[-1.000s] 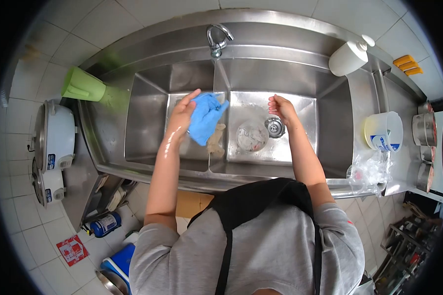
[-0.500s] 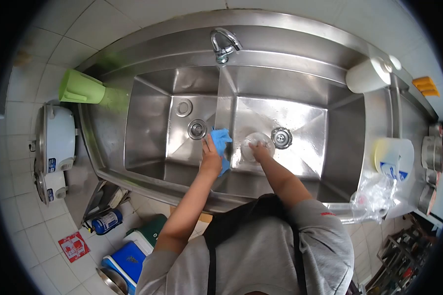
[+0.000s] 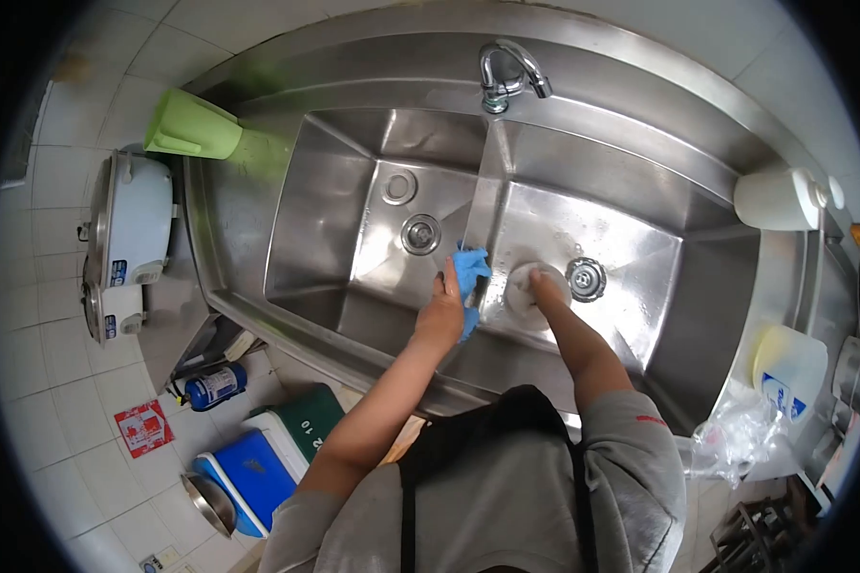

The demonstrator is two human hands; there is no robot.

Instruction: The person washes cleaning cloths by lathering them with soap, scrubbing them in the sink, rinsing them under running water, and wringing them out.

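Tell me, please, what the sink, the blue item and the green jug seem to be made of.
Sink: likely stainless steel, fairly glossy, from its silvery reflections. Blue item: perhaps fabric, matte, given its soft folds, though rubber is possible. Green jug: probably plastic, smooth, judging by its even colour.

1. Bright, diffuse light fills the scene.
2. White glare streaks the right basin (image 3: 635, 263) toward three o'clock; the tap (image 3: 506, 81) glints near one.
3. The left basin's near wall (image 3: 344, 313) sits shaded toward eight.
4. The right hand (image 3: 542, 286), near three, looks soft.
5. Fisheye curvature bends the steel counter (image 3: 227, 205); black vignetting rings everything.
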